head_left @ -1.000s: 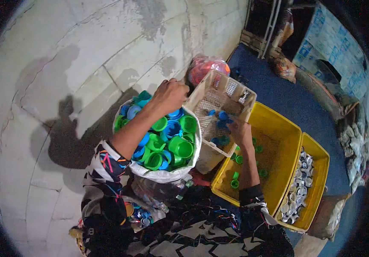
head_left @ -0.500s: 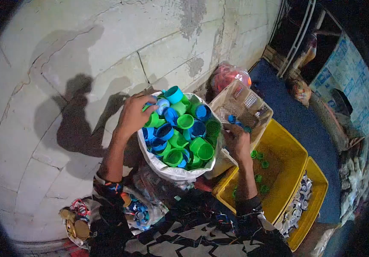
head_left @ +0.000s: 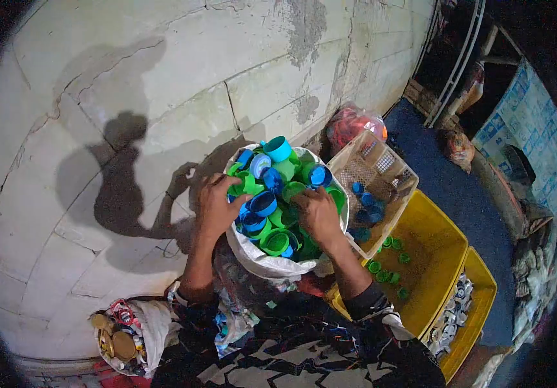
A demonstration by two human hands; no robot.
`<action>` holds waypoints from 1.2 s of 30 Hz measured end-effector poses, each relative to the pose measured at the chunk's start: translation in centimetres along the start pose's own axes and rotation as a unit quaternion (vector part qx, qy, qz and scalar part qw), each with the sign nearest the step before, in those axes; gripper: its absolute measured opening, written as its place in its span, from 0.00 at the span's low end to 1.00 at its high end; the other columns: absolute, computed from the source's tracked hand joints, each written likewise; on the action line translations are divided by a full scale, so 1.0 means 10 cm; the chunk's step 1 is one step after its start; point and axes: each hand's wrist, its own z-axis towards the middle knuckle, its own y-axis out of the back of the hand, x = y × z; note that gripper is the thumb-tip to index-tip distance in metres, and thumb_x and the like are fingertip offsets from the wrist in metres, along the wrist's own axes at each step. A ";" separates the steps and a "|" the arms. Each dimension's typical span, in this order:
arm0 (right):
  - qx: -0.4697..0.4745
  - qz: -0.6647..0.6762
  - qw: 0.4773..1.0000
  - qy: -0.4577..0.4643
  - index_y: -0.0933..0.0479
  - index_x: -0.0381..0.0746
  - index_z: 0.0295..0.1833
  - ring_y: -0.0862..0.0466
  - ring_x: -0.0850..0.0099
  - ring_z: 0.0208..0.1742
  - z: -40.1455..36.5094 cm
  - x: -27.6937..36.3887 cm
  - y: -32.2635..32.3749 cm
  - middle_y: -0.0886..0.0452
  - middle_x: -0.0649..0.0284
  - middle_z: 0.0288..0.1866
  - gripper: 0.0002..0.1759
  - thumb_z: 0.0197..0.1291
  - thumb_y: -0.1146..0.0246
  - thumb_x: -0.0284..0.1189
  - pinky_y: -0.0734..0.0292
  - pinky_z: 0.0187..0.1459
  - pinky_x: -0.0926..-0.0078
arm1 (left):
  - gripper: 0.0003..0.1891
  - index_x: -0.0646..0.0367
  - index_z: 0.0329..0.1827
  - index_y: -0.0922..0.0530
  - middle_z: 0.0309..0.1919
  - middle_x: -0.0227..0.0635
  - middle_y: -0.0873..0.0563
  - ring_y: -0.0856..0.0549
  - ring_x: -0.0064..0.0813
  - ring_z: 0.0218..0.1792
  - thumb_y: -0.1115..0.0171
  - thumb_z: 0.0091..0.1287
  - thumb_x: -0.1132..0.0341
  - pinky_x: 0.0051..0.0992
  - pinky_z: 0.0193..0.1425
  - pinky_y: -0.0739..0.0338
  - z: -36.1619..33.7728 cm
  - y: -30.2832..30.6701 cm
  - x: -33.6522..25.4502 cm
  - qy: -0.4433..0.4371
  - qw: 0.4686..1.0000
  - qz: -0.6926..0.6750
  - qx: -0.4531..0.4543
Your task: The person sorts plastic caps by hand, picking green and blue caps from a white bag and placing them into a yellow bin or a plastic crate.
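A white sack (head_left: pixel 246 253) stands in front of me, heaped with green and blue plastic caps. My left hand (head_left: pixel 216 205) is at the sack's left side, thumb and fingers apart, touching a green cap (head_left: pixel 246 183). A blue cap (head_left: pixel 263 203) lies beside its thumb. Over the right part of the heap, my right hand (head_left: pixel 320 218) has its fingertips closed at the edge of a green cap (head_left: pixel 293 190). Part of that grip is hidden by the hand. A turquoise cap (head_left: pixel 278 149) tops the back of the heap.
Right of the sack stands a pale mesh crate (head_left: pixel 402 189) with blue caps inside. A yellow bin (head_left: pixel 430 226) holds several green caps; a second yellow bin (head_left: pixel 483 284) contains pale caps. A sack of mixed lids (head_left: pixel 123 346) sits lower left, against the block wall (head_left: pixel 130 52).
My right hand has moved left from the mesh crate to the caps in the sack, and more blue caps show in the crate. My left hand is lower on the heap.
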 end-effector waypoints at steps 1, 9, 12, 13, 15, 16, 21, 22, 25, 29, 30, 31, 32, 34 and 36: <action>0.009 0.001 1.000 -0.006 0.18 0.45 0.52 0.22 0.51 0.52 -0.02 -0.01 0.00 0.19 0.57 0.56 0.20 0.51 0.41 0.26 0.25 0.56 0.53 | 0.16 0.59 0.40 0.17 0.38 0.44 0.16 0.18 0.48 0.44 0.23 0.50 0.64 0.43 0.51 0.27 -0.01 -0.02 0.01 -0.003 1.000 0.002 -0.001; -0.088 0.093 0.992 0.018 0.18 0.38 0.45 0.19 0.52 0.45 -0.27 -0.10 0.16 0.17 0.55 0.43 0.13 0.50 0.32 0.22 0.22 0.48 0.59 | 0.10 0.60 0.38 0.17 0.35 0.44 0.13 0.15 0.47 0.39 0.27 0.56 0.68 0.40 0.45 0.23 0.04 -0.17 0.07 -0.034 0.999 0.012 0.005; -0.097 0.118 0.988 -0.006 0.18 0.38 0.45 0.18 0.52 0.46 -0.39 -0.05 0.32 0.17 0.55 0.44 0.14 0.50 0.32 0.21 0.22 0.49 0.59 | 0.09 0.61 0.40 0.17 0.35 0.45 0.13 0.14 0.47 0.37 0.29 0.57 0.70 0.39 0.41 0.21 0.01 -0.14 -0.04 -0.021 0.999 -0.028 -0.020; -0.097 0.128 0.987 -0.022 0.18 0.38 0.45 0.18 0.52 0.47 -0.43 -0.04 0.36 0.17 0.54 0.44 0.14 0.50 0.32 0.21 0.22 0.49 0.59 | 0.09 0.61 0.40 0.17 0.35 0.45 0.13 0.13 0.47 0.37 0.29 0.58 0.70 0.38 0.40 0.21 0.01 -0.11 -0.11 -0.014 0.999 -0.045 -0.026; -0.118 0.143 0.982 -0.044 0.18 0.38 0.45 0.18 0.53 0.47 -0.53 -0.06 0.37 0.17 0.55 0.44 0.14 0.50 0.32 0.20 0.22 0.48 0.60 | 0.07 0.62 0.40 0.18 0.34 0.46 0.14 0.15 0.49 0.36 0.32 0.59 0.72 0.40 0.40 0.21 -0.01 -0.12 -0.29 -0.008 0.995 -0.091 -0.031; -0.129 0.150 0.979 -0.056 0.18 0.38 0.44 0.18 0.53 0.47 -0.57 -0.07 0.38 0.17 0.55 0.44 0.14 0.49 0.32 0.19 0.22 0.48 0.60 | 0.06 0.62 0.39 0.18 0.34 0.47 0.15 0.16 0.51 0.36 0.33 0.60 0.73 0.40 0.40 0.22 -0.01 -0.13 -0.40 -0.005 0.993 -0.113 -0.032; -0.176 0.115 0.974 -0.088 0.19 0.37 0.42 0.20 0.53 0.45 -0.82 -0.17 0.49 0.18 0.55 0.43 0.12 0.50 0.33 0.19 0.23 0.46 0.60 | 0.06 0.62 0.40 0.18 0.36 0.44 0.15 0.16 0.48 0.39 0.35 0.61 0.73 0.39 0.43 0.21 -0.06 -0.38 -0.91 -0.066 0.985 -0.158 0.008; -0.187 0.099 0.973 -0.095 0.19 0.37 0.42 0.20 0.53 0.44 -0.90 -0.22 0.50 0.18 0.55 0.43 0.12 0.50 0.33 0.19 0.23 0.46 0.60 | 0.06 0.61 0.40 0.18 0.35 0.44 0.15 0.16 0.48 0.39 0.34 0.61 0.73 0.40 0.43 0.22 -0.11 -0.47 -1.07 -0.043 0.986 -0.161 0.023; -0.174 0.053 0.970 -0.159 0.19 0.40 0.47 0.22 0.51 0.45 -1.29 -0.36 0.55 0.21 0.55 0.40 0.17 0.49 0.33 0.23 0.23 0.48 0.56 | 0.07 0.60 0.40 0.17 0.36 0.42 0.15 0.16 0.47 0.40 0.32 0.60 0.71 0.39 0.45 0.22 -0.33 -0.85 -1.58 -0.059 0.976 -0.195 0.072; -0.158 0.046 0.944 -0.285 0.20 0.39 0.48 0.23 0.49 0.47 -2.15 -0.52 0.51 0.21 0.53 0.42 0.18 0.49 0.34 0.23 0.25 0.52 0.54 | 0.07 0.59 0.39 0.16 0.39 0.42 0.15 0.18 0.46 0.45 0.31 0.59 0.69 0.41 0.48 0.22 -0.86 -1.45 -2.12 -0.083 0.958 -0.219 0.168; -0.144 0.026 0.942 -0.301 0.20 0.39 0.48 0.23 0.49 0.48 -2.43 -0.56 0.45 0.21 0.53 0.43 0.17 0.49 0.34 0.24 0.26 0.51 0.54 | 0.07 0.58 0.39 0.17 0.39 0.42 0.16 0.17 0.47 0.44 0.32 0.59 0.69 0.41 0.47 0.22 -1.05 -1.70 -2.13 -0.094 0.947 -0.237 0.196; -0.130 0.007 0.940 -0.316 0.20 0.39 0.48 0.23 0.49 0.48 -2.72 -0.61 0.36 0.20 0.53 0.43 0.16 0.50 0.34 0.25 0.26 0.51 0.53 | 0.06 0.58 0.38 0.17 0.38 0.42 0.16 0.17 0.48 0.43 0.32 0.59 0.69 0.42 0.47 0.22 -1.23 -1.93 -2.13 -0.101 0.936 -0.258 0.218; -0.116 -0.010 0.936 -0.332 0.20 0.39 0.47 0.22 0.49 0.49 -3.02 -0.64 0.22 0.20 0.53 0.44 0.15 0.51 0.35 0.26 0.26 0.51 0.53 | 0.06 0.58 0.37 0.17 0.38 0.42 0.16 0.17 0.48 0.42 0.32 0.59 0.69 0.42 0.46 0.22 -1.39 -2.13 -2.13 -0.108 0.923 -0.278 0.242; -0.097 -0.010 0.910 -0.403 0.20 0.39 0.44 0.22 0.48 0.47 -3.47 -0.63 0.00 0.20 0.52 0.43 0.13 0.51 0.35 0.28 0.26 0.48 0.51 | 0.05 0.59 0.38 0.19 0.38 0.43 0.17 0.18 0.49 0.42 0.34 0.61 0.70 0.44 0.46 0.22 -1.62 -2.40 -2.15 -0.122 0.900 -0.258 0.331; -0.103 -0.006 0.892 -0.441 0.21 0.36 0.40 0.22 0.46 0.42 -3.69 -0.52 0.02 0.21 0.49 0.36 0.10 0.51 0.34 0.25 0.27 0.43 0.49 | 0.05 0.60 0.38 0.19 0.38 0.43 0.17 0.18 0.49 0.42 0.35 0.62 0.70 0.44 0.45 0.22 -1.76 -2.61 -2.24 -0.150 0.880 -0.242 0.381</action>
